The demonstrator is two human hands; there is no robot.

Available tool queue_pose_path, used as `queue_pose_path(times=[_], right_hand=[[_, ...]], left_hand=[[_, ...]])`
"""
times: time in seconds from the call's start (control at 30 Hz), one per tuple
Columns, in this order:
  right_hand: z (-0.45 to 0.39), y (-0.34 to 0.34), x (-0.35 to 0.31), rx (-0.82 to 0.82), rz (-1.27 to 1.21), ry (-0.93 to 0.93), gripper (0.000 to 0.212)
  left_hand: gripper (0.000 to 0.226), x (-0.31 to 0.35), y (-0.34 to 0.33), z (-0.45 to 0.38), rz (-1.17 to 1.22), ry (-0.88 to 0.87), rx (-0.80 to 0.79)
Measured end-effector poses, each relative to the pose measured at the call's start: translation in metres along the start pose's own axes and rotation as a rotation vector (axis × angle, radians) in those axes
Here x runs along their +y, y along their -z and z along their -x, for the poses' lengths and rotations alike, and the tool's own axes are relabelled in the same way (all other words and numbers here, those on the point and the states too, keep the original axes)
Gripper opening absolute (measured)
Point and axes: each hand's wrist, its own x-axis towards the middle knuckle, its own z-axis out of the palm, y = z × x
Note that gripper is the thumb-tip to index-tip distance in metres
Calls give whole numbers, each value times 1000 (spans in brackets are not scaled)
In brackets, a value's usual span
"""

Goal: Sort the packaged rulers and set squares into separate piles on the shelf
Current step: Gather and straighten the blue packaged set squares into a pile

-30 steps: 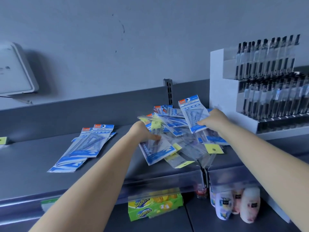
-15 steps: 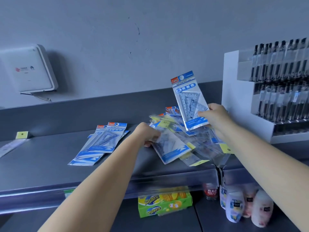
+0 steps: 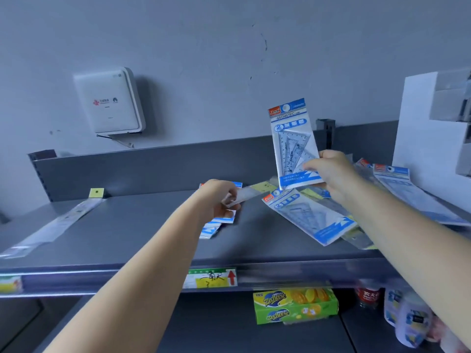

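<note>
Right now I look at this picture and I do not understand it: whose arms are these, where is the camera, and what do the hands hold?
There is no machine here. The arms belong to a person, and the one camera sits on that person's head, looking forward and down. The right hand holds up a blue packaged set square. The left hand grips a clear packaged ruler with a yellow tag. On the grey shelf lie a mixed heap of packets at the right, a small pile of blue packets partly hidden under the left hand, and one long ruler packet at the far left. Snacks and bottles stand on the shelf below.
</note>
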Motion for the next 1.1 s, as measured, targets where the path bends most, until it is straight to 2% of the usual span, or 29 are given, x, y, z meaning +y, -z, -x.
queue_pose_path(times=[0.13, 0.3, 0.43, 0.57, 0.67, 0.73, 0.77, 0.83, 0.87, 1.0, 1.1], right_hand=[[8, -33, -1, -45, -44, -48, 17], [15, -74, -5, -40, -54, -77, 15], [24, -107, -7, -70, -54, -96, 16], [34, -139, -9, -105, -96, -99, 13], [37, -156, -5, -124, -79, -99, 6], [37, -167, 1, -118, 74, -81, 24], [38, -172, 3, -85, 239, -44, 38], [41, -186, 2, 9, 609, 100, 61], [44, -195, -1, 20, 730, 195, 64], [57, -247, -13, -154, 796, 355, 47], [68, -290, -14, -283, 805, 434, 33]], left_hand=[[29, -6, 42, 5, -12, -17, 25], [28, -15, 91, 7, 205, -67, -5], [28, -28, 123, 7, 161, -132, 78], [22, -45, 153, 5, 198, -140, 59], [28, -54, 173, 3, 191, -155, 58], [29, -59, 186, 2, 175, -164, 55], [28, -62, 193, 2, 173, -166, 55], [28, -67, 206, 2, 172, -169, 64], [28, -70, 214, 2, 170, -172, 75], [33, -81, 251, 2, 149, -173, 140], [37, -91, 287, 1, 84, -167, 274]])
